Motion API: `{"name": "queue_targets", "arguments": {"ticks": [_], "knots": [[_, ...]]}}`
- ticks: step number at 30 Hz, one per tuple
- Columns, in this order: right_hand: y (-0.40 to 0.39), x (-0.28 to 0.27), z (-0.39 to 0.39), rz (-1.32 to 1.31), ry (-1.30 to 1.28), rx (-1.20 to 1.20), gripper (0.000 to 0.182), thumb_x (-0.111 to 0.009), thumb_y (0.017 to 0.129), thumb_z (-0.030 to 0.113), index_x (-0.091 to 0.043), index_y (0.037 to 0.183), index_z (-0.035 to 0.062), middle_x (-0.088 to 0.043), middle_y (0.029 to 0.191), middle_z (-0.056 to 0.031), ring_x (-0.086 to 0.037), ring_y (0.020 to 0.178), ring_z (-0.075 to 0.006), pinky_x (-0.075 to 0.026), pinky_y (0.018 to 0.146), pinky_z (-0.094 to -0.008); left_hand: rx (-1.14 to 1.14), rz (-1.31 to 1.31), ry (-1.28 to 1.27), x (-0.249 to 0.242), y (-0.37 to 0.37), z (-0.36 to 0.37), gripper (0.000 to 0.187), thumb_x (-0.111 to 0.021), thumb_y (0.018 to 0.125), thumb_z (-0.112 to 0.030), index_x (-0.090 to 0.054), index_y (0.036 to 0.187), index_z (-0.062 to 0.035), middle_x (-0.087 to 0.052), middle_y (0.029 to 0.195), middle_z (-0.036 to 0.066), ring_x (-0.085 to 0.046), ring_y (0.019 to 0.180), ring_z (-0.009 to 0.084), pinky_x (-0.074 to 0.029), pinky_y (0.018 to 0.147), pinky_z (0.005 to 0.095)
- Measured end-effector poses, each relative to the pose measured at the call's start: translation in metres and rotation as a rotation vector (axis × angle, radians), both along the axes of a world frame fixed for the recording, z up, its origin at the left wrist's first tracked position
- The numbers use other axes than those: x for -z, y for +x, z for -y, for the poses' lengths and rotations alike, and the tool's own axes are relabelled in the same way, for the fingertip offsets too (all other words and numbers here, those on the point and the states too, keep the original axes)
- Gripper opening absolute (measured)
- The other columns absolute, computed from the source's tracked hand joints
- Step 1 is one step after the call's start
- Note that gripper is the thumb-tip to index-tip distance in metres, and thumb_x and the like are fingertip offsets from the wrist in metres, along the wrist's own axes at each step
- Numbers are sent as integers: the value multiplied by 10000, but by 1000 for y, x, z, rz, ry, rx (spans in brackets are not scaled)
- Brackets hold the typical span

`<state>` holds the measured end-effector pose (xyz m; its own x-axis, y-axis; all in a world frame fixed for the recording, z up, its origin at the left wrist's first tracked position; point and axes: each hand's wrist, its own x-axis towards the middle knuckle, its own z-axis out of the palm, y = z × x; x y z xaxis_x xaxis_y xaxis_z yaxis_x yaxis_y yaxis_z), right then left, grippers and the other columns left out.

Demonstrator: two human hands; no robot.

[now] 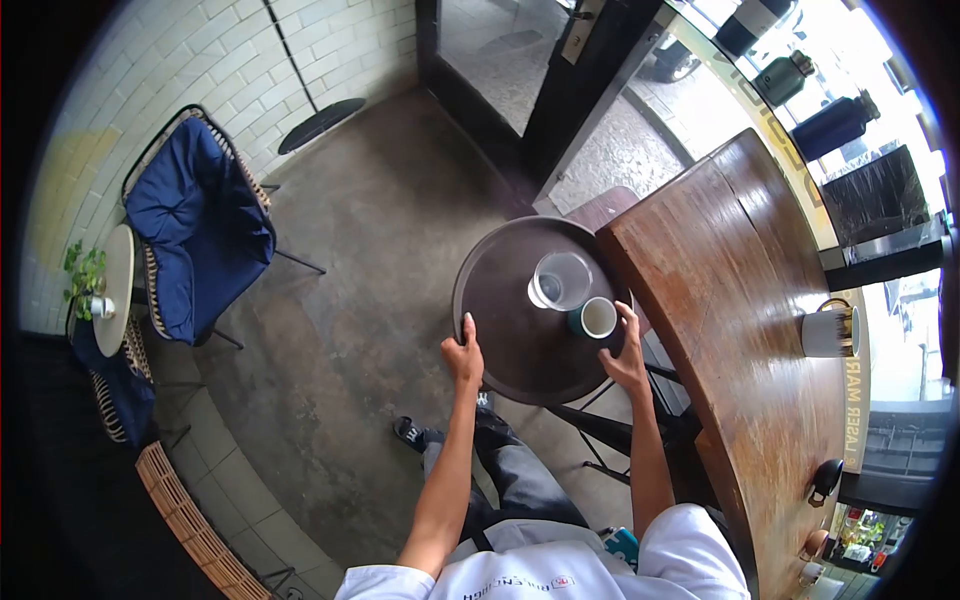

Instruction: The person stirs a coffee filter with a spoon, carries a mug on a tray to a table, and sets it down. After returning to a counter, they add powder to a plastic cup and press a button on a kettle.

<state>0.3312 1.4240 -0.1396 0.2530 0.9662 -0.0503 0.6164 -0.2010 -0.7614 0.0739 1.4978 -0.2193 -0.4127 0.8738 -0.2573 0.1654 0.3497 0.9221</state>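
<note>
Forearms reach forward, the left hand (464, 355) gripping the round dark-brown tray (520, 350) by its left rim, thumb on top. The right hand (625, 355) curves beside the small green cup with a white interior (598, 318); its grasp is unclear. Beyond, a clear round container (562, 281) sits on the tray, beside the brown wooden tabletop (720, 300).

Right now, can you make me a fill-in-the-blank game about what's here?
The left hand grips a round brown ____.
The small green cup is nearer the ____.
The padded chair by the white brick wall is mostly coloured ____.
The small round cream table holds a green ____.

Missing words: tray; right hand; blue; plant.
</note>
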Motion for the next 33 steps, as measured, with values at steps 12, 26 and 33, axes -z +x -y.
{"name": "queue_targets", "arguments": {"ticks": [12, 26, 33], "knots": [[-114, 14, -7, -643, -276, -35, 377, -428, 1019, 326, -491, 1259, 43, -560, 1026, -20, -495, 1012, -110, -425, 872, -286, -286, 71, 10, -52, -190, 121, 559, -607, 910, -407, -636, 847, 148, -658, 734, 109, -576, 683, 147, -476, 631, 351], [-424, -42, 16, -694, -33, -722, 250, -468, 973, 75, -497, 1189, -47, -615, 992, -78, -546, 919, -121, -430, 830, -269, -843, -61, 87, -154, -396, 319, 506, -615, 915, -388, -571, 662, 48, -445, 552, -16, -397, 532, 90, -340, 481, 332], [-591, -75, 59, -640, 47, -1080, 230, -471, 967, 38, -509, 1179, -44, -619, 1002, -67, -544, 925, -107, -425, 818, -243, -1206, -128, 92, -188, -455, 429, 442, -615, 921, -375, -622, 796, 48, -516, 628, -1, -440, 616, 86, -398, 560, 304]]}}
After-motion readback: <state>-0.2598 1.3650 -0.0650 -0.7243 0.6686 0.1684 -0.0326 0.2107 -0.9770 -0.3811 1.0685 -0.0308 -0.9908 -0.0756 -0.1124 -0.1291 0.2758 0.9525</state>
